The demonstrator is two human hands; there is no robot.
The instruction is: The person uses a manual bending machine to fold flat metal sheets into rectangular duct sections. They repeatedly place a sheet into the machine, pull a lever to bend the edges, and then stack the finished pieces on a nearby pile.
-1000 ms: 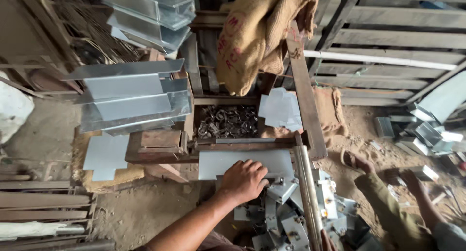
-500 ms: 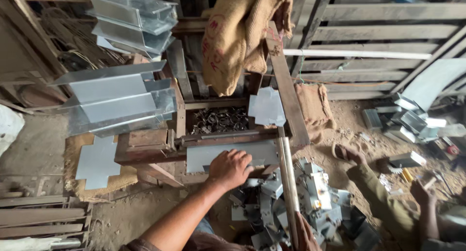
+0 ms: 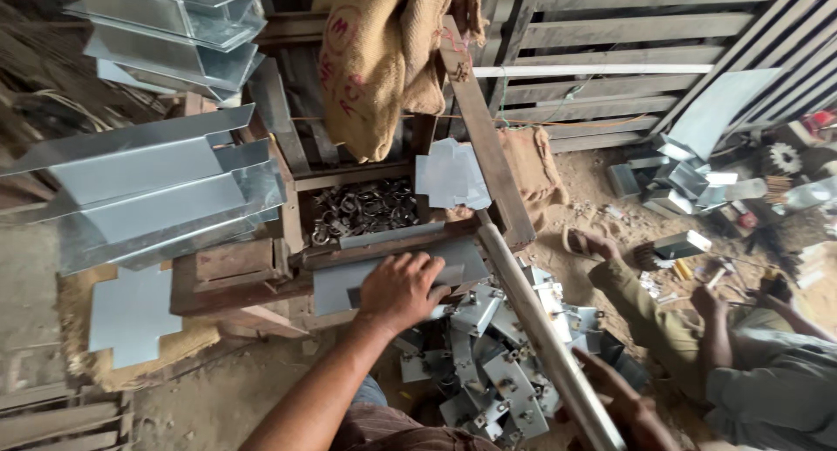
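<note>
The left hand [image 3: 403, 287] lies palm down with fingers spread on a flat grey sheet-metal blank [image 3: 340, 281], pressing rather than clasping it; the blank rests on a low wooden bench [image 3: 228, 272] near the middle of the scene. The right hand [image 3: 629, 407], at the near right edge, seems wrapped around the lower end of a long steel lever bar [image 3: 532, 316] (its fingers are partly cut off). Just near of the bench lies a heap of folded metal brackets [image 3: 488, 364]. Farther off, a tray of dark metal rings [image 3: 362, 209]. Folded sheet-metal channels [image 3: 148, 189] are stacked at left. A seated co-worker [image 3: 741, 355] is at right.
</note>
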